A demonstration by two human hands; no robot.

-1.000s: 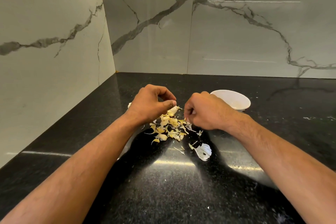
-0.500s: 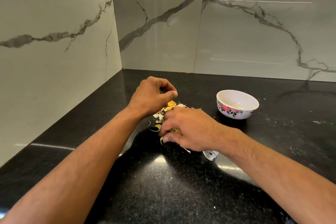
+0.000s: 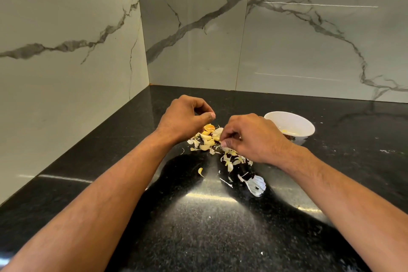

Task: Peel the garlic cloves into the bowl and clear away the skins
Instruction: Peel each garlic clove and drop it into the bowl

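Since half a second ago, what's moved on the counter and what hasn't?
The right hand has lifted off the skin pile, where it lay with fingers spread, and now hangs curled above the pile's right edge; whether it pinches a skin is unclear. The left hand stays curled over the pile. The bowl and the big white skin lie unmoved.

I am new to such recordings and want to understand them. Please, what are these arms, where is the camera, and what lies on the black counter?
No machine here: a person wears the camera on the head, looking down at both bare hands. On the black counter lies a pile of garlic skins, and a white bowl stands at the right. The left hand has curled fingers; whether it holds anything is unclear. The right hand seems to pinch something small at the pile.
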